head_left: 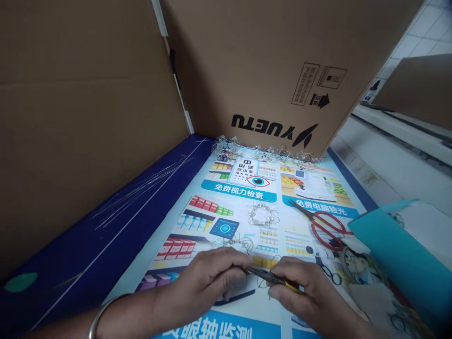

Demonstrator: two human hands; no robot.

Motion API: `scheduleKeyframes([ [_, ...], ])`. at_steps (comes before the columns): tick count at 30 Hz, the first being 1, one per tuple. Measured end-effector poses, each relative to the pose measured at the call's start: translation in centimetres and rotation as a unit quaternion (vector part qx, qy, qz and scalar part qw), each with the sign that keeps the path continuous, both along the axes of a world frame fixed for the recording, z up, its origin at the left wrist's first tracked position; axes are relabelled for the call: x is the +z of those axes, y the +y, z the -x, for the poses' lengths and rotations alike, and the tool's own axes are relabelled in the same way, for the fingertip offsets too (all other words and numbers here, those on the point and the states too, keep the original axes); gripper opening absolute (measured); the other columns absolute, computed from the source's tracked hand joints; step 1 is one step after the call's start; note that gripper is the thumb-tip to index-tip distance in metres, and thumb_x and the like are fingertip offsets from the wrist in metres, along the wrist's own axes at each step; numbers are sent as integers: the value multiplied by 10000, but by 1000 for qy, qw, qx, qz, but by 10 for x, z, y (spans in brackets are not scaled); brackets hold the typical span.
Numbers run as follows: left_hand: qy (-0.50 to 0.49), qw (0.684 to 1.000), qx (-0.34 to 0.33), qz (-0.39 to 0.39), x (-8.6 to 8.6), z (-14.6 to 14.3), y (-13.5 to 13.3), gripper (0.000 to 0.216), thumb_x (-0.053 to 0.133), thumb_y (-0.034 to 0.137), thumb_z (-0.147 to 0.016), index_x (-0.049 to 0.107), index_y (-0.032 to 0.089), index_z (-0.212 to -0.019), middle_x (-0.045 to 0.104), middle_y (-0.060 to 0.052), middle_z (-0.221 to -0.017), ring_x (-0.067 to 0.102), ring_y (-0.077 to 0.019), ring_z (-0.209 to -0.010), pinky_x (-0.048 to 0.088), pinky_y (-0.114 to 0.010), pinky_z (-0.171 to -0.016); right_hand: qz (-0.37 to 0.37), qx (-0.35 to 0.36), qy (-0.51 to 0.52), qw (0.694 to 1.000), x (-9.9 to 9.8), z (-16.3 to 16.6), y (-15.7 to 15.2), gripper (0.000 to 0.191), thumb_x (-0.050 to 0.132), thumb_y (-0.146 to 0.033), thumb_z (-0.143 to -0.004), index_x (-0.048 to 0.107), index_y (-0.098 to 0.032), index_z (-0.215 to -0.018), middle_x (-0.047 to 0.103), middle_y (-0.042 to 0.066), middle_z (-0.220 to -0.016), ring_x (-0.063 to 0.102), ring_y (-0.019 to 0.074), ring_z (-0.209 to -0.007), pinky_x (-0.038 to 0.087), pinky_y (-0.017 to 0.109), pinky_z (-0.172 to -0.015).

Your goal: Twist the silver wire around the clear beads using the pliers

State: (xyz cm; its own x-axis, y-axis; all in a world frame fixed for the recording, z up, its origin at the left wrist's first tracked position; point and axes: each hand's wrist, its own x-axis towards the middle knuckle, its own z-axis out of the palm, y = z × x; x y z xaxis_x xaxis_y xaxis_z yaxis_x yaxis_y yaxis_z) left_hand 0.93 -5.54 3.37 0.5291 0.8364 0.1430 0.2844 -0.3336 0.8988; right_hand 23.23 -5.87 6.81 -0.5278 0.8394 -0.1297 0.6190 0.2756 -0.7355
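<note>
Mid-work, from where I stood. Right hand point(305, 285): grip wrapped round the handles of pliers point(263, 273). Left hand point(215, 275): grip pressed together at the plier nose, seemingly pinching fine wire loops point(261, 283); exact contact was hidden. Those loops sat between the hands, low over the printed sheet point(240, 190) on the desk point(116, 263).

Done, by my guess: the row of wire pieces point(264, 153) along the foot of the far cardboard panel point(247, 70), plus a beaded ring point(262, 214) lying mid-sheet. Less sure: another beaded piece point(235, 245) just beyond the left hand, partly covered. Left over: loose wire strands point(148, 186) on the blue strip, seemingly unworked. The piece in hand looked unfinished.

Edges: far panel and left panel point(88, 94) met at a corner, walling off back and left. Right side was tight: red-handled scissors point(326, 230), then a turquoise box point(399, 240) near the right forearm. Best moving room lay forward-left of the hands, short of the strands.
</note>
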Motion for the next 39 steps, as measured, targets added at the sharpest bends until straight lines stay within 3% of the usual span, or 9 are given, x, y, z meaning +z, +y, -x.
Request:
scheduleKeyframes([
  [3, -67, 990, 7, 122, -3, -1, 0, 183, 440, 263, -885, 607, 211, -938, 549, 18, -631, 498, -91, -492, 425, -202, -485, -8, 1, -3, 1000, -6, -1, -1, 141, 518, -187, -814, 538, -187, -674, 523, -32, -661, 495, 92, -617, 345, 185, -545],
  [7, -117, 969, -3, 220, -5, -5, 0, 202, 444, 317, -885, 579, 194, -973, 471, 56, -477, 444, -86, -436, 378, -190, -452, -136, -4, -27, 990, -19, -6, -4, 59, 541, -250, -813, 579, -206, -826, 576, 18, -804, 527, 142, -741, 387, 229, -632],
  [10, -85, 981, 32, 173, -5, -6, 0, 189, 446, 291, -884, 593, 171, -884, 496, 49, -478, 459, -82, -432, 393, -189, -457, -239, 15, -59, 969, -26, -9, -5, 106, 554, -263, -804, 573, -225, -902, 580, 37, -855, 521, 178, -779, 401, 283, -671],
  [13, -48, 996, 76, 4, -8, -3, 2, 158, 460, 179, -873, 616, 167, -854, 585, 11, -588, 557, -106, -559, 458, -221, -567, -282, 3, -49, 958, -30, -11, -5, 130, 549, -266, -805, 552, -233, -931, 571, 45, -883, 519, 190, -799, 413, 304, -686],
  [16, -50, 975, 93, -196, -14, 2, 4, 243, 478, 51, -828, 612, 163, -998, 637, -27, -727, 605, -137, -737, 486, -250, -683, -219, -38, -10, 975, -31, -13, -5, 140, 502, -302, -840, 522, -236, -962, 554, 45, -910, 525, 169, -801, 427, 267, -662],
  [19, -61, 955, 104, -270, -18, 5, 6, 329, 485, -16, -802, 597, 147, -1065, 644, -41, -783, 610, -130, -781, 498, -233, -711, -87, -68, 8, 994, -30, -11, -5, 155, 422, -361, -880, 508, -233, -885, 530, 17, -812, 507, 136, -694, 407, 227, -567],
  [22, -68, 949, 111, -286, -18, 5, 6, 346, 492, -36, -795, 597, 142, -1072, 640, -62, -882, 607, -132, -826, 506, -226, -723, -13, -70, 22, 997, -28, -7, -7, 212, 381, -404, -889, 495, -231, -845, 506, 2, -759, 481, 127, -651, 378, 223, -535],
  [26, -62, 951, 99, -287, -16, 5, 5, 364, 482, -53, -790, 595, 131, -1084, 613, -90, -977, 591, -151, -897, 506, -247, -757, 18, -71, 38, 997, -27, 1, -11, 224, 379, -419, -885, 494, -230, -852, 505, 0, -773, 482, 129, -681, 371, 222, -564],
  [39, -57, 959, 91, -263, -17, 5, 5, 343, 511, 3, -813, 568, 182, -1100, 610, -63, -983, 575, -144, -908, 487, -247, -772, -7, -74, 14, 997, -30, 10, -7, 215, 432, -377, -861, 515, -208, -757, 544, -4, -719, 505, 129, -649, 372, 214, -544],
])
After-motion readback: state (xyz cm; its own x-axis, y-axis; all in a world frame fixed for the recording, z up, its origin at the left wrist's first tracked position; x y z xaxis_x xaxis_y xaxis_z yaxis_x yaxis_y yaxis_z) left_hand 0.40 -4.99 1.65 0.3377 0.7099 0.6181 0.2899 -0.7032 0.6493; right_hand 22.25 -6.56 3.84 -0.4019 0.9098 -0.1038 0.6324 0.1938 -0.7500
